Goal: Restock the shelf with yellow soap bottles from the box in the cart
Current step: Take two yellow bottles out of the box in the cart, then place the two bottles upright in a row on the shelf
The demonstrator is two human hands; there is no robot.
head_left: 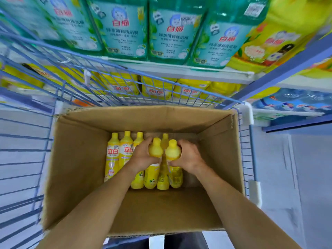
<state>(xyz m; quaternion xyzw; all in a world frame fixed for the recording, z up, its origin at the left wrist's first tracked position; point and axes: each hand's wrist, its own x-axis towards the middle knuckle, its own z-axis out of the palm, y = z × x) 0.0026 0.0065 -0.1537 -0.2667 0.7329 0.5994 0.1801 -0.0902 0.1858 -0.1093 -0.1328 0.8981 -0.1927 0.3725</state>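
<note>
An open cardboard box [80, 159] sits in a blue wire cart [25, 159]. Several yellow soap bottles [113, 155] lie in a row on the box floor, caps pointing toward the shelf. My left hand [142, 155] grips one yellow bottle [156, 149] by its shoulder, lifted a little above the row. Beside it, my right hand [188, 156] grips a second yellow bottle [173, 151] the same way. The two held bottles are close together, caps up toward the camera.
Ahead, beyond the cart's front grid, a shelf [179, 71] carries green soap bottles [124, 29] on top and yellow ones [158, 89] on the lower level. A large yellow jug [269, 42] stands at the upper right. The right and near parts of the box floor are bare.
</note>
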